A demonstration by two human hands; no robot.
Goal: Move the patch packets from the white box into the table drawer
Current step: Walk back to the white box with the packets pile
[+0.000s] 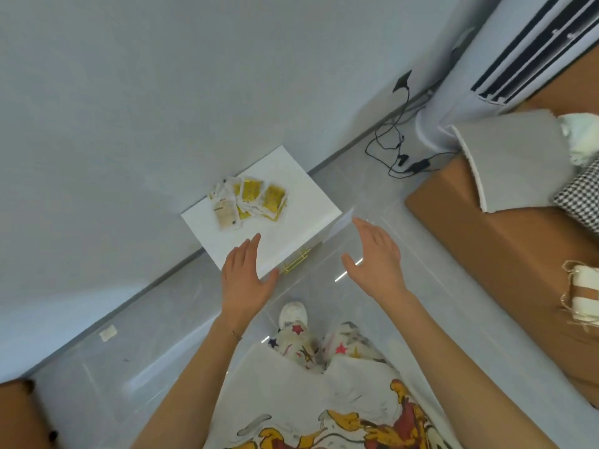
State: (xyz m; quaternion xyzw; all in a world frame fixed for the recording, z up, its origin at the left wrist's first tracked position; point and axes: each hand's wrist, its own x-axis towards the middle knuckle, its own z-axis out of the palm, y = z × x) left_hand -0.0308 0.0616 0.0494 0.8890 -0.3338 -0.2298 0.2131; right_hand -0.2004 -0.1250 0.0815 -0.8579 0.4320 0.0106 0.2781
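The left hand [246, 280] lies flat with straight fingers at the near edge of the white surface [304, 202], holding nothing; the right hand [376, 254] is spread wide in the air just to its right, also holding nothing. The yellow-and-white patch packets [249, 202] lie in a loose pile on the surface, beyond the left hand's fingertips; the gold drawer handle [296, 262] shows between the two hands.

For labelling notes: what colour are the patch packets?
The patch packets are yellow and white, clearest in head view.

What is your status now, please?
Left hand open, right hand open, both empty. Patch packets piled on white table. Drawer handle untouched. Nothing in the way.
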